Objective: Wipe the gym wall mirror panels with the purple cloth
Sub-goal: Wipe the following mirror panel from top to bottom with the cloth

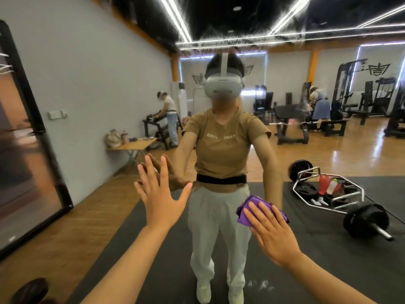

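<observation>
Wiping appears under way: the right hand presses the purple cloth flat-fingered against the wall mirror panel, the left hand braces open-palmed, and remaining coverage cannot be judged.

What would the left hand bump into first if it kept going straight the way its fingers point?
Probably nothing soon. The left hand lies flat, fingers spread and pointing up, apparently touching the gym wall mirror panel. Going straight on, it would slide up the glass, which looks bare above it, though depth is hard to judge.
</observation>
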Demonstrator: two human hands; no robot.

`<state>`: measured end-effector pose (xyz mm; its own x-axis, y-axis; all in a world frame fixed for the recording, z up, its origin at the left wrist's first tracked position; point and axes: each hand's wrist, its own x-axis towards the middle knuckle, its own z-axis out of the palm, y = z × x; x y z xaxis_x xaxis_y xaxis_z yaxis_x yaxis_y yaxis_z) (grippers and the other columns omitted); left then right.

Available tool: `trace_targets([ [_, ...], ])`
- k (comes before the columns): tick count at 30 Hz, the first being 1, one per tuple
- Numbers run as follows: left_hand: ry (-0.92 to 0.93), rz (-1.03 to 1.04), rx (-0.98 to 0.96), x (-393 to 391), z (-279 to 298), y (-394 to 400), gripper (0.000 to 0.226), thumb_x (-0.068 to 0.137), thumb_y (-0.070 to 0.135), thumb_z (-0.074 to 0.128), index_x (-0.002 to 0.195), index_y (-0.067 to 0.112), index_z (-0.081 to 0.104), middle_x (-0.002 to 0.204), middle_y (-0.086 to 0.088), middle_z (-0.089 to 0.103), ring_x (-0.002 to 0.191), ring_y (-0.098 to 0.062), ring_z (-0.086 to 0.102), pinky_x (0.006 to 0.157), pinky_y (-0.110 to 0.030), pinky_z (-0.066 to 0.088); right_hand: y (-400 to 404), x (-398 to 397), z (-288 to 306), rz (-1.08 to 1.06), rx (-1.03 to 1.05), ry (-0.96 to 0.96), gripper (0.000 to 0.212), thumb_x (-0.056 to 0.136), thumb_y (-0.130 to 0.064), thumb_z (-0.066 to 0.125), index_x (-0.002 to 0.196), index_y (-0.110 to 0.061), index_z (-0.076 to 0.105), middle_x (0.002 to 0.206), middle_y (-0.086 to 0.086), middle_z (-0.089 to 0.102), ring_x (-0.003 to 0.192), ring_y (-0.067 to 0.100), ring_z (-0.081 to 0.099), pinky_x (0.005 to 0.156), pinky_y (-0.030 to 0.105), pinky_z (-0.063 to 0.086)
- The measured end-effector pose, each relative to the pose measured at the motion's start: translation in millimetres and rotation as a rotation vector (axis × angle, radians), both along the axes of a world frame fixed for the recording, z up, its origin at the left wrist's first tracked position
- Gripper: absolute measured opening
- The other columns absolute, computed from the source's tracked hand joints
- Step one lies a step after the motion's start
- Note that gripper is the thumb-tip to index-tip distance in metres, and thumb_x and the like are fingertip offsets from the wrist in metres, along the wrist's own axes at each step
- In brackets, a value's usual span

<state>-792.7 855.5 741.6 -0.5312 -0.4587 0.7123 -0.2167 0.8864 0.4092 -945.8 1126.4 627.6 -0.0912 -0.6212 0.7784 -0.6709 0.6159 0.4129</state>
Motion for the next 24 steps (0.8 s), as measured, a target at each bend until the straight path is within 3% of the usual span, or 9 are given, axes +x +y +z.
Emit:
trace_targets([
  [5, 0.04, -0.023, -0.033, 0.1, -10.8, -0.4, 0.093, 0.091, 0.07, 0.046, 0.161, 0.035, -0.005, 0.166, 0.003, -0.026, 0.154, -0.025, -0.02, 0.12, -0.062, -0.003, -5.9, -4.3, 74.7, 0.075, -0.178, 0.015, 0.059, 0.105, -0.029, 0.038, 0.16, -0.017, 0.023, 0.17, -0.002, 0.008, 0.156, 0.019, 0.009, 0.127, 0.041, 0.008],
  [9, 0.016, -0.011, -0.069, -3.3, -20.8, 11.3, 0.09, 0.089, 0.069, 0.04, 0.161, 0.032, 0.001, 0.168, -0.004, -0.018, 0.155, -0.028, -0.015, 0.119, -0.062, -0.003, -12.7, -7.6, 154.3, 0.099, -0.33, -0.04, 0.057, 0.104, -0.026, 0.044, 0.157, -0.013, 0.028, 0.166, 0.006, 0.018, 0.156, 0.022, 0.009, 0.126, 0.048, 0.011],
  [12, 0.026, 0.003, -0.069, -6.8, -29.4, 20.3, 0.087, 0.092, 0.067, 0.039, 0.161, 0.034, -0.002, 0.169, -0.004, -0.015, 0.155, -0.028, -0.014, 0.118, -0.063, -0.003, -16.0, -10.1, 169.7, 0.112, -0.381, -0.051, 0.057, 0.105, -0.024, 0.045, 0.158, -0.012, 0.028, 0.165, 0.008, 0.017, 0.155, 0.026, 0.011, 0.126, 0.051, 0.01],
  [20, 0.103, 0.021, -0.104, -16.2, -45.4, 18.9, 0.08, 0.098, 0.063, 0.036, 0.161, 0.03, 0.001, 0.168, -0.011, -0.01, 0.155, -0.031, -0.01, 0.122, -0.054, -0.003, -10.2, -13.1, 57.8, 0.161, -0.221, -0.007, 0.056, 0.105, -0.029, 0.043, 0.157, -0.019, 0.027, 0.165, 0.006, 0.023, 0.156, 0.023, 0.01, 0.126, 0.047, 0.009],
  [24, 0.105, -0.006, -0.158, -21.6, -69.4, 24.9, 0.079, 0.098, 0.059, 0.041, 0.161, 0.028, 0.005, 0.168, -0.008, -0.012, 0.155, -0.03, -0.01, 0.122, -0.053, -0.004, -0.8, -14.2, -21.6, 0.122, -0.105, 0.014, 0.066, 0.099, -0.026, 0.048, 0.16, -0.021, 0.023, 0.169, -0.001, 0.011, 0.156, 0.021, 0.009, 0.126, 0.046, 0.006],
])
